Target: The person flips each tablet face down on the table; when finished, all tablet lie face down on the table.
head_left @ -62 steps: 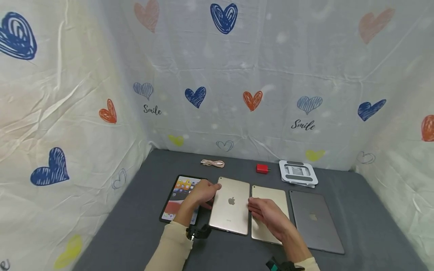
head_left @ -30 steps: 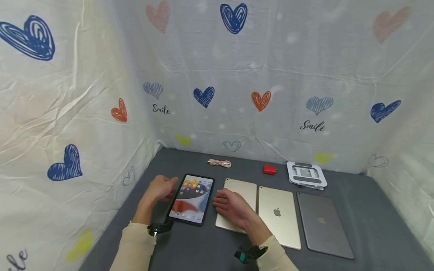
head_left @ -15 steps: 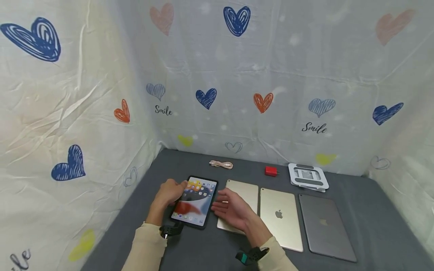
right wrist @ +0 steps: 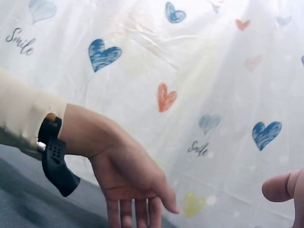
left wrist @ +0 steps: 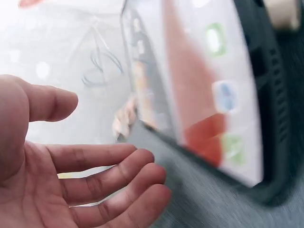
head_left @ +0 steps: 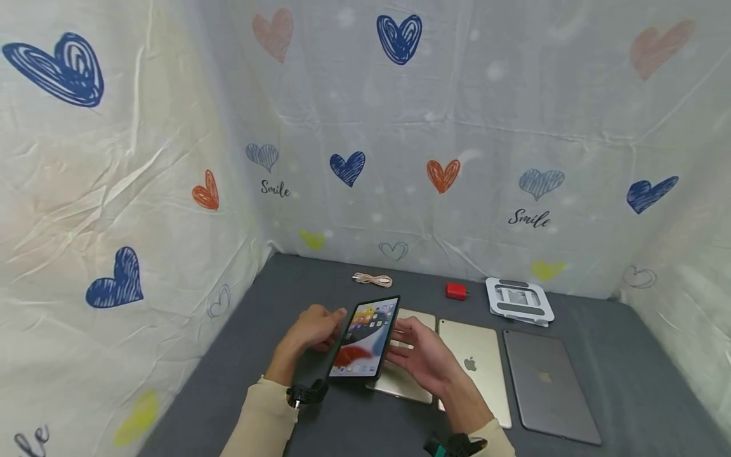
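Note:
A black-cased tablet with a lit home screen is tilted, its right side raised, partly covering a gold tablet. My left hand is by its left edge. In the left wrist view that hand has loosely extended fingers and a visible gap to the blurred tablet. The fingers of my right hand touch the tablet's right edge; their tips are hidden behind it. The right wrist view shows only my right thumb, standing free, and my left hand across from it.
A second gold tablet and a grey tablet lie back up to the right. Along the back are a coiled cable, a red charger and a folded white stand. A heart-print curtain rises behind the grey table.
A gold tablet was set down between the hands. Since half a second ago the black-cased tablet has moved right and tilted up; my left hand moved right, off its edge, and my right hand met it.

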The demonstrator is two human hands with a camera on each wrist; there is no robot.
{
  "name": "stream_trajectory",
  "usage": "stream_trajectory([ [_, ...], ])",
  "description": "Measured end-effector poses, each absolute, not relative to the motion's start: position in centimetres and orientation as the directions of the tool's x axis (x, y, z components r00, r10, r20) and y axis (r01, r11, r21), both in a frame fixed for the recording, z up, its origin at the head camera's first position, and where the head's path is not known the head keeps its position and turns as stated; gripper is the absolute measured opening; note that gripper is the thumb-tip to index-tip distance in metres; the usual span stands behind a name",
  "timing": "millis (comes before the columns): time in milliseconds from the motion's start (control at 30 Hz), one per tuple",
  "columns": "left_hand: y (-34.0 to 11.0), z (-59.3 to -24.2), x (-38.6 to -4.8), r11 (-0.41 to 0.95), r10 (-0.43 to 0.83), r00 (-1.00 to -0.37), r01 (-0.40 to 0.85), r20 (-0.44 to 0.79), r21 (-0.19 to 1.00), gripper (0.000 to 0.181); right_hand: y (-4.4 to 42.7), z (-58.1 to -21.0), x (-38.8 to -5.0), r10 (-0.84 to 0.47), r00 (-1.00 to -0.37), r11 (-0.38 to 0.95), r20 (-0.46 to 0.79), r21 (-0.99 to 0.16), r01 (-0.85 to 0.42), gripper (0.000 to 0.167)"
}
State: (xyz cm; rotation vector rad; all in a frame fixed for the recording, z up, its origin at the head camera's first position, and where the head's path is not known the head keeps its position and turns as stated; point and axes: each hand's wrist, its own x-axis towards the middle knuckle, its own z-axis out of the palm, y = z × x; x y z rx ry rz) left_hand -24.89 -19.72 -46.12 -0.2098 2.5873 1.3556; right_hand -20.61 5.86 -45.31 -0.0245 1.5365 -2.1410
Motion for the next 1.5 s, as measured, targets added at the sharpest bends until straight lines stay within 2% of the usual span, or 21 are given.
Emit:
stream_trajectory([
  [100,-18.8,-44.6,-24.6,0.548,0.016,-0.979,-0.162,-0.205,0.820,0.051,6.6,-44.7,-20.3,-0.349,-0.897,-0.219,-0.271,-0.907,0.360,0.063],
  [233,-17.3,-42.0,-24.4,0.453,0.129,-0.979,-0.084,-0.159,0.887,0.049,6.8,-43.9,-20.3,-0.311,-0.913,-0.199,-0.263,-0.921,0.334,0.061],
  [433,-15.4,-38.8,-24.2,0.372,0.278,-0.952,-0.020,-0.132,0.928,0.046,5.8,-42.8,-20.5,-0.354,-0.910,-0.217,-0.217,-0.927,0.305,0.058],
  [867,-15.7,-36.6,-24.2,0.528,0.233,-0.959,-0.016,-0.163,0.849,0.052,2.4,-42.1,-20.9,-0.423,-0.899,-0.312,-0.117,-0.912,0.265,0.051],
  [1033,-16.8,-36.0,-24.3,0.613,0.160,-0.974,-0.027,-0.158,0.789,0.052,1.4,-42.6,-21.2,-0.497,-0.863,-0.300,-0.093,-0.915,0.271,0.064],
  [1200,-18.2,-36.2,-24.8,0.659,0.140,-0.974,-0.041,-0.176,0.751,0.055,1.1,-43.7,-21.4,-0.524,-0.844,-0.268,-0.117,-0.918,0.293,0.078],
  [1500,-20.2,-37.2,-25.5,0.725,0.082,-0.981,-0.061,-0.175,0.686,0.056,0.9,-46.2,-21.7,-0.526,-0.824,-0.193,-0.211,-0.914,0.358,0.082],
])
